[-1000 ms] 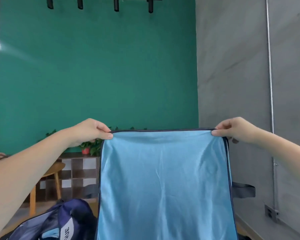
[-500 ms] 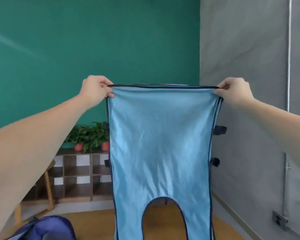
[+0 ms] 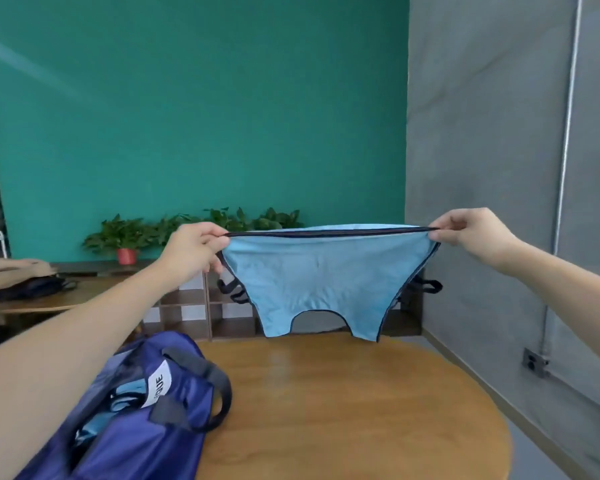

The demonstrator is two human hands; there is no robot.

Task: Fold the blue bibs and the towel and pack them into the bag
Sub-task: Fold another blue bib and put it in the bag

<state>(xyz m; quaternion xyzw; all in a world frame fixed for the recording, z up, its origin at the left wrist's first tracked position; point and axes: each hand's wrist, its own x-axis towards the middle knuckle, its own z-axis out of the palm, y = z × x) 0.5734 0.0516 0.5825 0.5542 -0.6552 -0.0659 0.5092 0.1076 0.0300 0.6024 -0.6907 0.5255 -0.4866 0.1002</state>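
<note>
Both hands, left hand (image 3: 191, 252) and right hand (image 3: 471, 233), pinch the blue bib (image 3: 323, 278) taut above the desk (image 3: 343, 410); folding is under way, likely laying it flat next.

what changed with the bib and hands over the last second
Both hands came down from above head height: the left hand and right hand now hold the blue bib lower, hanging just above the wooden table, which has come into view. Unchanged: each hand pinches a top corner, the bib stays spread between them, and the bag lies at lower left.
</note>
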